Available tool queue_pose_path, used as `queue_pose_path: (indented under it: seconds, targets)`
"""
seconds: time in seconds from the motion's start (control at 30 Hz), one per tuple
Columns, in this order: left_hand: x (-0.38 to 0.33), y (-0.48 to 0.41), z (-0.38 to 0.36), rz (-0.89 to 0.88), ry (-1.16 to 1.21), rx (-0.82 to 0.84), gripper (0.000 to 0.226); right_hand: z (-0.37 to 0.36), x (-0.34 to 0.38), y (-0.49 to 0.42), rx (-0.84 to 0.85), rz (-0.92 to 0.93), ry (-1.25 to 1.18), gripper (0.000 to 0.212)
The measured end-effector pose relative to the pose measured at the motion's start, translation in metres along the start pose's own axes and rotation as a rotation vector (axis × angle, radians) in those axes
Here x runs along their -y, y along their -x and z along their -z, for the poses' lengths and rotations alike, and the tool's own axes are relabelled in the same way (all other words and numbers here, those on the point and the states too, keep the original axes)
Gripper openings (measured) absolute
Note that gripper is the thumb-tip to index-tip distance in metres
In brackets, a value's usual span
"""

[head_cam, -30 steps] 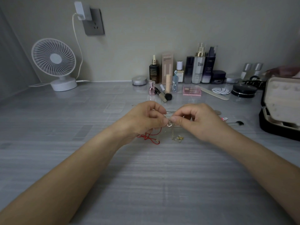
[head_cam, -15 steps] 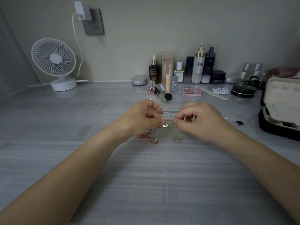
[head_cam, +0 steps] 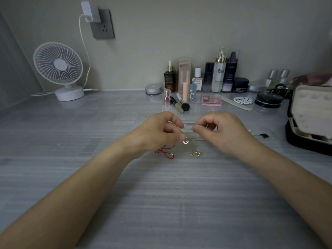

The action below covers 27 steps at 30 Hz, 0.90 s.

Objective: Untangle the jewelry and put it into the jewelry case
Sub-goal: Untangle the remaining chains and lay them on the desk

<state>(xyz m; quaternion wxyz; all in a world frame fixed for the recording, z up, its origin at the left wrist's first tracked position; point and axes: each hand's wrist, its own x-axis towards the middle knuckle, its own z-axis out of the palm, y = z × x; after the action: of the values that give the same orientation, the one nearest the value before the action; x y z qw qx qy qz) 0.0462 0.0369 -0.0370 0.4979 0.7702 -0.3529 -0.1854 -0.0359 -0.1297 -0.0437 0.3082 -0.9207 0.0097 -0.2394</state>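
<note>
bare forearms (head_cam: pixel 93 184), bare left hand (head_cam: pixel 158 131) and right hand (head_cam: pixel 226 132) — nails seemingly trimmed short.

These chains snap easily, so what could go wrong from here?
The left hand and right hand pinch the thin silver chain stretched between them; pulling harder might tighten a knot or snap it. The silver charm dangling below could catch the red cord or gold pieces lying beneath.

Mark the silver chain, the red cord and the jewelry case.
silver chain (head_cam: pixel 188 128), head view, on the stretch between the two hands.
red cord (head_cam: pixel 162 151), head view, on its looped middle.
jewelry case (head_cam: pixel 302 143), head view, on its black front wall.
</note>
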Motion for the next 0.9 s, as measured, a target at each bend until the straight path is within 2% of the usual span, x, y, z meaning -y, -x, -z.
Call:
queue_pose_path:
  seconds: [0.1,0.27,0.33,0.4,0.5,0.6,0.7,0.9]
  targets:
    - [0.000,0.002,0.008,0.053,-0.152,0.012,0.018,0.003,0.001,-0.001,-0.007,-0.073,-0.199,0.018]
    - [0.003,0.003,0.014,0.140,-0.402,0.079,0.012,0.008,0.010,-0.002,0.068,-0.157,-0.438,0.021]
    - [0.004,0.003,0.012,0.126,-0.425,0.087,0.004,0.009,0.012,-0.001,0.071,-0.172,-0.488,0.020]
    - [0.005,0.003,0.009,0.110,-0.420,0.075,0.008,0.009,0.012,0.000,0.071,-0.170,-0.513,0.020]
    - [0.007,0.002,-0.001,0.007,-0.437,0.019,0.004,0.009,0.012,0.000,0.070,-0.162,-0.538,0.020]
    - [0.006,0.000,-0.013,-0.094,-0.299,-0.029,0.012,0.008,0.014,0.000,0.075,-0.148,-0.533,0.019]
    - [-0.001,0.003,-0.022,-0.115,-0.107,-0.073,0.014,0.008,0.014,0.000,0.094,-0.141,-0.531,0.021]
    - [-0.003,0.000,-0.021,-0.094,-0.054,-0.159,0.024,0.006,0.011,-0.002,0.139,-0.215,-0.628,0.032]
